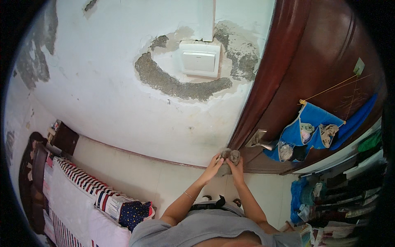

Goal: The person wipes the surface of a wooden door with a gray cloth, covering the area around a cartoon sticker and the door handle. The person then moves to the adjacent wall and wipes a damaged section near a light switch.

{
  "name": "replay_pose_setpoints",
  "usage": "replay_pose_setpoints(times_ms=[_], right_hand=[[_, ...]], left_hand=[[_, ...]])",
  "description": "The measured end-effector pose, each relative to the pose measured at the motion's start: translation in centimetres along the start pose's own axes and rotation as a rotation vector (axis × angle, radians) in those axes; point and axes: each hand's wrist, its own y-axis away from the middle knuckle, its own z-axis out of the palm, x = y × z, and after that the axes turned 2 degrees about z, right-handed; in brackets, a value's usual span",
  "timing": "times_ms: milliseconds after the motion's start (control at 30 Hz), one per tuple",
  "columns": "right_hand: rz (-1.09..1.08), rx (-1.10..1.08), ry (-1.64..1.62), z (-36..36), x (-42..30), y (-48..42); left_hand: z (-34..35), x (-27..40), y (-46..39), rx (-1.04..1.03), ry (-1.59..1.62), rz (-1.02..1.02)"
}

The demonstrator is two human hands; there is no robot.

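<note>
A small bundle of grey-brown fabric point(229, 156), perhaps rolled socks, is held between both hands in front of my body. My left hand point(213, 166) grips its left side with the thumb on top. From the other side, my right hand point(237, 168) presses it with the thumb near its middle. Part of the fabric hangs below the thumbs, and most of the fingers are hidden behind the bundle. On the dark red door to the right hangs a blue fabric pocket organizer point(322, 115), with cloth items tucked in several pockets.
A metal door handle point(258, 140) juts out beside the organizer. The white wall carries a light switch point(199, 59) amid peeling plaster. At lower left stands a bed point(74, 191) with striped bedding, near a dark cabinet point(64, 137). Stacked clothes point(345, 197) fill the right side.
</note>
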Motion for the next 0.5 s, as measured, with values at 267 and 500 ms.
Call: replay_pose_setpoints(times_ms=[267, 500], right_hand=[[-0.23, -0.122, 0.05, 2.8, -2.3, 2.5], [-0.162, -0.227, -0.003, 3.1, -9.7, 3.9]], left_hand=[[0.3, 5.6, 2.6, 0.239, 0.394, 0.087], [1.3, 11.9, 4.4, 0.325, 0.498, 0.222]])
